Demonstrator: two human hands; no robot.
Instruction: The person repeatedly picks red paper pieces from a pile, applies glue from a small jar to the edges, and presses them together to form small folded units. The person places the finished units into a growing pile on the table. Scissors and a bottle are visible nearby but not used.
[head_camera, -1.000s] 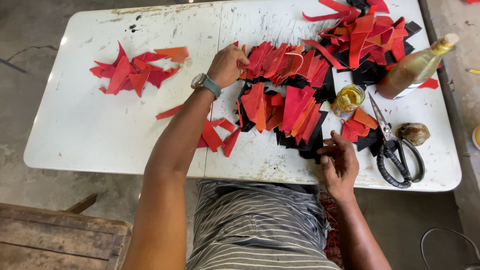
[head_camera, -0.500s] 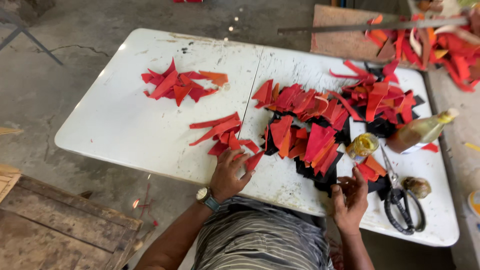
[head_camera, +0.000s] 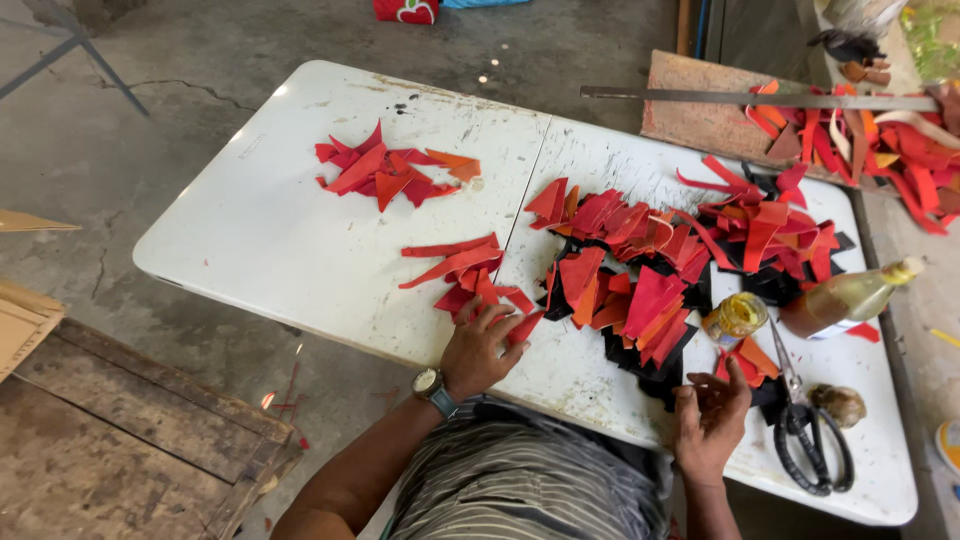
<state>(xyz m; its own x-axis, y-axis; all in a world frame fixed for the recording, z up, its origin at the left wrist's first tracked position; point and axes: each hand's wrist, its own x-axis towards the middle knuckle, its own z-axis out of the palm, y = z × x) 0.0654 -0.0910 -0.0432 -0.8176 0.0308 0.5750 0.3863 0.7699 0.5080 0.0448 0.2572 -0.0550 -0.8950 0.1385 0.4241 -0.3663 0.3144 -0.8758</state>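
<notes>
A small cluster of red scraps (head_camera: 468, 275) lies at the near edge of the white folding table (head_camera: 290, 230), and the left hand (head_camera: 482, 345) rests flat on its nearest pieces, fingers spread and pressing down, gripping nothing. A wristwatch (head_camera: 432, 385) sits on that wrist. Beyond the left fingertips and further left lies a second, separate red heap (head_camera: 385, 172), well apart from the hand.

To the right of the left hand spreads the large pile of red, orange and black cut pieces (head_camera: 650, 260). The right hand (head_camera: 712, 425) hovers at the near edge of this pile, fingers curled loosely with tips close together; whether it pinches a scrap cannot be told. Just beyond its fingertips stands a small glass jar (head_camera: 733, 318) with yellowish contents. To the right of the hand lie black-handled scissors (head_camera: 808, 435), blades pointing away, and beside their handles a small brownish round lump (head_camera: 840, 403). Further off, a bottle of pale yellow liquid (head_camera: 848, 298) lies tilted, its white label at the base.

Past the table's far right corner, a wooden board (head_camera: 705, 115) carries a long metal ruler (head_camera: 760, 98) and more red strips (head_camera: 880, 145). The table's white top is scuffed and stained. It stands on a cracked concrete floor (head_camera: 170, 110), with worn wooden planks (head_camera: 110, 440) to the left of the person's striped lap (head_camera: 540, 490).
</notes>
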